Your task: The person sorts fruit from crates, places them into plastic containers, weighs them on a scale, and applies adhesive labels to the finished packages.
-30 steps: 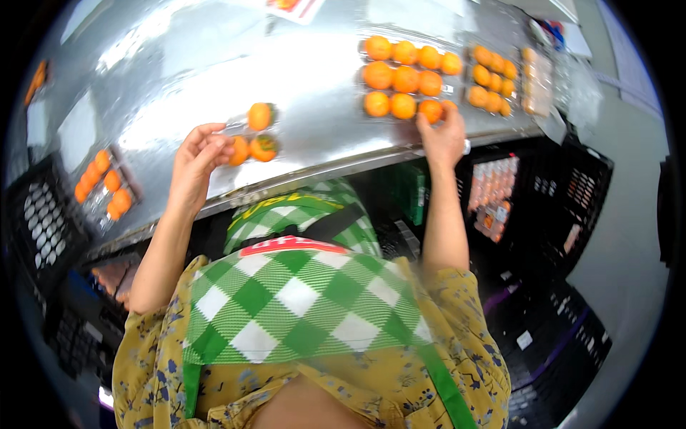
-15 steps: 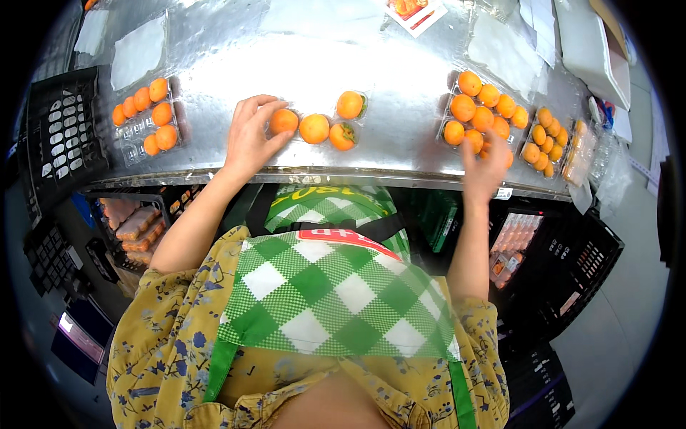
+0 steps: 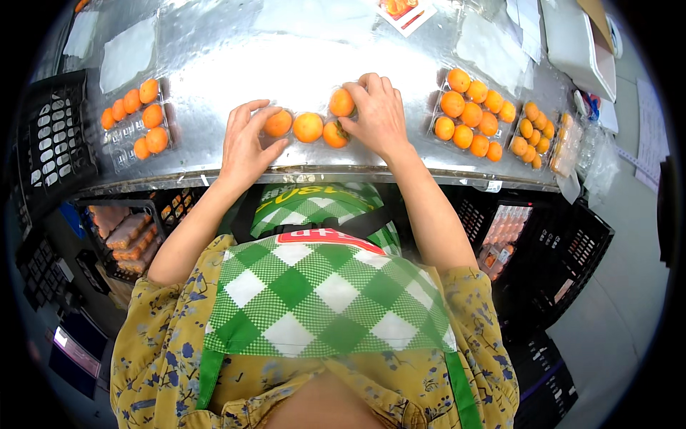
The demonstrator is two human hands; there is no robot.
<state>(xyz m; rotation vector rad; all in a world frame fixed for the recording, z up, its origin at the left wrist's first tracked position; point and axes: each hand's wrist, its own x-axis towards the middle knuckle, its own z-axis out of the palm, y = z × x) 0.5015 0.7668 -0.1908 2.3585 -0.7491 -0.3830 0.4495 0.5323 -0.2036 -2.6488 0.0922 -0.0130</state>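
On the metal table before me lie several orange persimmons, a row of three with another above its right end. My left hand (image 3: 246, 139) curls its thumb and fingers around the leftmost persimmon (image 3: 277, 123). The middle persimmon (image 3: 308, 128) is untouched. At the right end my right hand (image 3: 375, 114) has its fingers against the upper persimmon (image 3: 341, 102), while its thumb reaches the lower persimmon (image 3: 334, 134). Clear plastic shows at the edges of these fruits; how far it runs beneath them is hidden.
Partly filled clear tray (image 3: 128, 146) stands at left; fuller persimmon tray (image 3: 468, 111) and smaller fruit pack (image 3: 532, 136) stand at right. A black crate (image 3: 53, 136) flanks the table. Below its front edge (image 3: 321, 174) are crates of packed fruit (image 3: 132, 239). A white box (image 3: 579, 46) sits far right.
My right hand has moved left from the right-hand tray to the persimmons before me and now touches two of them. The left hand stays around its persimmon. The whole view has shifted slightly.
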